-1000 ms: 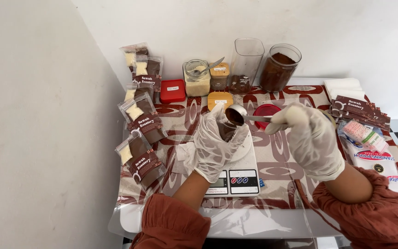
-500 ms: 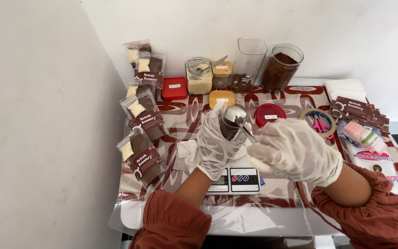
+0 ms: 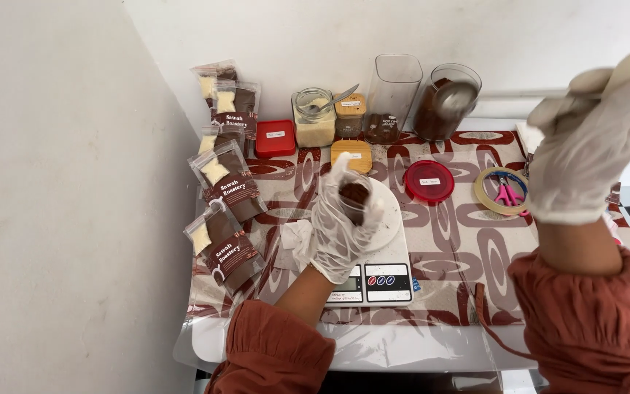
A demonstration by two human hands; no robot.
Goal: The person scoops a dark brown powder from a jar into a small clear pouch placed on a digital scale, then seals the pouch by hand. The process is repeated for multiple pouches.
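While the gloved left hand is being kept closed around a small pouch of brown powder above the scale, a long spoon is being gripped by the right hand (fingers curled shut) at the tall jar, well apart from the pouch.

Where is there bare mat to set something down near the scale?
Bare mat lies right of the scale, below the red lid and tape roll. Crowded: the back row of jars and the packets along the left edge.
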